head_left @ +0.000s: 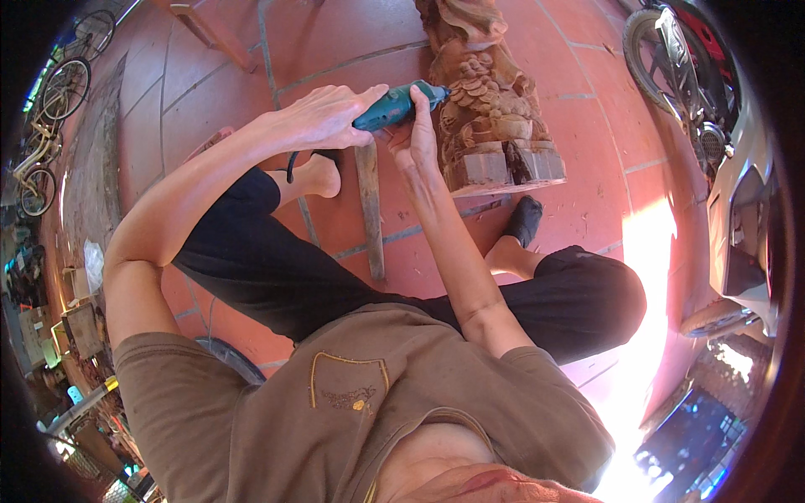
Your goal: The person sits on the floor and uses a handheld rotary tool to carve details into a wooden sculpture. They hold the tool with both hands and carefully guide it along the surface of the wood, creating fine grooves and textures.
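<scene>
A teal handheld rotary tool [391, 109] is held in both my hands, its dark nose pointing right. My left hand [340, 116] is closed around its rear end. Nearer the nose, my right hand [412, 134] grips it from below, the thumb along its side. The nose meets the left edge of a carved wooden sculpture [495, 109] with rounded, layered relief; whether the bit touches the wood is too small to tell. The sculpture stands on a faceted base with a dark split in it. Part of a black cord [291, 166] hangs below my left wrist.
A wooden stick [370, 214] lies on the red tiled floor [579, 134] between my feet. A wooden stool leg [220, 38] is at the upper left. Bicycles [63, 92] stand far left, a motorbike [671, 67] far right. Clutter fills the lower left edge.
</scene>
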Motion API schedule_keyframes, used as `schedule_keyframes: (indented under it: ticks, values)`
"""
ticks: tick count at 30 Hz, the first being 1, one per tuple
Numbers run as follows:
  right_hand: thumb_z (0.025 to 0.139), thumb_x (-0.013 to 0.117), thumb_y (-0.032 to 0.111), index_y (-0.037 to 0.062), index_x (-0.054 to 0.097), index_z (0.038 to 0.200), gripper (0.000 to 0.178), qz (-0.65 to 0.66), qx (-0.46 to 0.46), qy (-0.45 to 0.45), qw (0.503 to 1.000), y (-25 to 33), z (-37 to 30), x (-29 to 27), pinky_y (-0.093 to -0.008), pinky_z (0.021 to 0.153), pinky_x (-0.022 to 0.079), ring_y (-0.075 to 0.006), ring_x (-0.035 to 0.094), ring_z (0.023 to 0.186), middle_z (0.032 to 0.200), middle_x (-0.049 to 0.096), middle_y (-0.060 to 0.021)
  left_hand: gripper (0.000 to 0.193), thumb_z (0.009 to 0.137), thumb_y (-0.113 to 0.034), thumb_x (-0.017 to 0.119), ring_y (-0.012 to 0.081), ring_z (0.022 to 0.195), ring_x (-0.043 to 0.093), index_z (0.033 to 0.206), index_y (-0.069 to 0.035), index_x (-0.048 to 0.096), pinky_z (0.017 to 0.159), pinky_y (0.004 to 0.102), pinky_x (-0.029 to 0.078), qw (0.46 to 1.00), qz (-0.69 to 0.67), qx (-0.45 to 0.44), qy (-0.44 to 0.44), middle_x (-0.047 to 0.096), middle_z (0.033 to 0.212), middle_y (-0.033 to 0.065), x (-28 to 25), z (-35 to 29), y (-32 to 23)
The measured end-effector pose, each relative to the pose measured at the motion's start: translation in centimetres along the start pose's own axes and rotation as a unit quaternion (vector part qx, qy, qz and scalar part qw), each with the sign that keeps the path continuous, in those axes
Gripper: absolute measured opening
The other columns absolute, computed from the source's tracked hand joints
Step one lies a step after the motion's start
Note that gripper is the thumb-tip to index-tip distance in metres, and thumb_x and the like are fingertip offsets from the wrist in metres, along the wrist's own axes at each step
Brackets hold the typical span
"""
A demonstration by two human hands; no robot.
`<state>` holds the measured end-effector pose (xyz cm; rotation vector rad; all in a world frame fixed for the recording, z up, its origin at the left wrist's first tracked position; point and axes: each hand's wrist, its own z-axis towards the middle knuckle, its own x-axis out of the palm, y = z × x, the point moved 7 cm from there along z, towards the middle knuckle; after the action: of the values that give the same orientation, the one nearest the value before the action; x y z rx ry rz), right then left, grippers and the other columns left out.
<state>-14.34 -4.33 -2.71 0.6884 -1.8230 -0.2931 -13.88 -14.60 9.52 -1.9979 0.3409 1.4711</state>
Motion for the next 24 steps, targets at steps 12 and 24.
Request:
schedule_keyframes:
  ticks: [12,24]
  values:
    - [0.087,0.067,0.05,0.0095,0.056,0.111,0.049,-0.004,0.005,-0.017,1.0,-1.2,0.1,-1.0,-0.0426,0.074,0.057,-0.0195,0.065,0.089,0.101,0.063,-0.0056,0.078,0.078,-0.027,0.069,0.041,0.078,0.064,0.144,0.002,0.038,0.074,0.0467,0.05,1.0,-0.005,-0.02,0.018,0.063,0.084,0.0281,0.2,-0.9,0.0]
    - [0.089,0.065,0.048,0.0094,0.055,0.112,0.046,-0.004,-0.003,-0.006,1.0,0.1,-0.3,-0.2,-0.0432,0.073,0.059,-0.0216,0.067,0.09,0.102,0.065,-0.0071,0.079,0.08,-0.028,0.069,0.0424,0.081,0.063,0.145,0.003,0.037,0.076,0.0479,0.049,0.999,-0.003,-0.02,0.027,0.064,0.089,0.0292,-0.2,-0.1,-0.6]
